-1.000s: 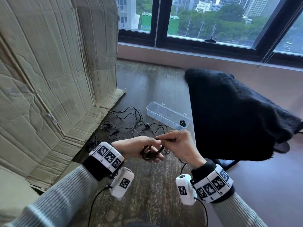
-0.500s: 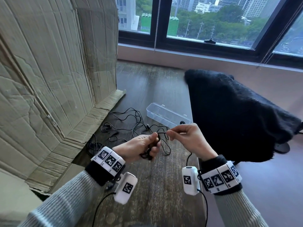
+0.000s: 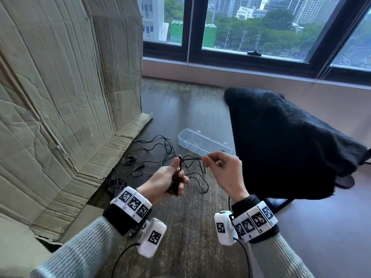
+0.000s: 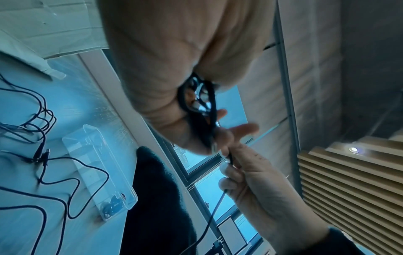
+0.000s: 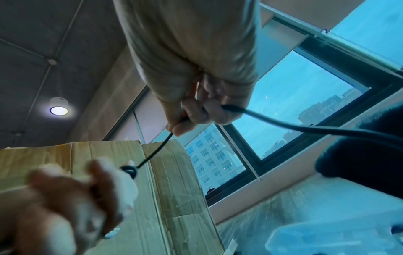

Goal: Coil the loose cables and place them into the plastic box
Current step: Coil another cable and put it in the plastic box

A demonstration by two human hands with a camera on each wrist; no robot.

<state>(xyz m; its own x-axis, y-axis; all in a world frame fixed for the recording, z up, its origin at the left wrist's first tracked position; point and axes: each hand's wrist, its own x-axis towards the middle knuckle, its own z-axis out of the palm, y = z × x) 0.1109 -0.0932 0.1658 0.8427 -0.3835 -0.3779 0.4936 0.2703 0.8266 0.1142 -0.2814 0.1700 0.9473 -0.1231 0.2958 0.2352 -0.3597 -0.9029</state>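
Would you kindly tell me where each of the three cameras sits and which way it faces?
Head: worn on the head, looking down at the table, both hands and grey sleeves.
Left wrist: under the left hand, looking along the palm past the coiled cable to the right hand.
Right wrist: under the right hand, looking up toward ceiling and window; left hand blurred.
Shared: head and left wrist both show the plastic box.
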